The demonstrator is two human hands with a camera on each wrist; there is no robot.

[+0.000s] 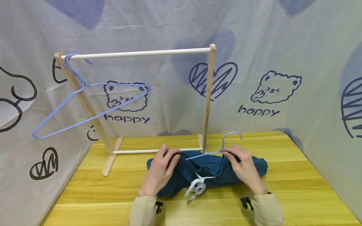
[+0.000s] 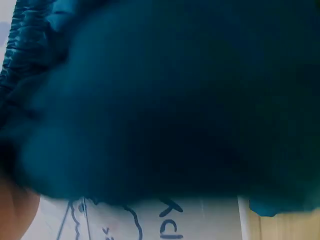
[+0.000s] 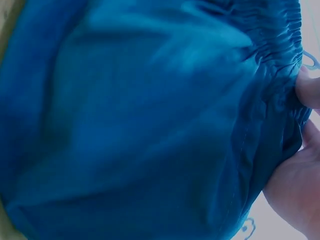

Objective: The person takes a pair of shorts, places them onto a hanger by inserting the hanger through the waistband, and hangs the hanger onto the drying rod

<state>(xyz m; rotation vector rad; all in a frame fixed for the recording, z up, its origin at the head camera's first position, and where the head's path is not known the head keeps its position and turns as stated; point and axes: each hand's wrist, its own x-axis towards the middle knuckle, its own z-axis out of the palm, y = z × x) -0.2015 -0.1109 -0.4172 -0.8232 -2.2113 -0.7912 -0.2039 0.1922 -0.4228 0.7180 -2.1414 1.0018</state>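
Dark teal drawstring shorts or trousers [image 1: 178, 179] lie bunched on the table, their gathered elastic waistband facing up and a white drawstring [image 1: 199, 185] tied in a bow. A light blue hanger [image 1: 205, 154] sits partly inside the waist opening, its hook standing up above it; its lower part is hidden by cloth. My left hand [image 1: 161, 171] pinches the waistband on the left. On the right, my right hand [image 1: 241, 164] grips the waistband close to the hanger's neck. Teal cloth [image 3: 150, 125] fills most of the right wrist view, and blurred cloth covers the left wrist view.
A wooden rack [image 1: 207, 103] with a white top rail [image 1: 141, 53] stands behind the garment. Light blue hangers [image 1: 82, 83] hang at the rail's left end. The yellow wood-grain table [image 1: 299, 188] is bounded by a printed curtain [image 1: 305, 47] at the back and sides.
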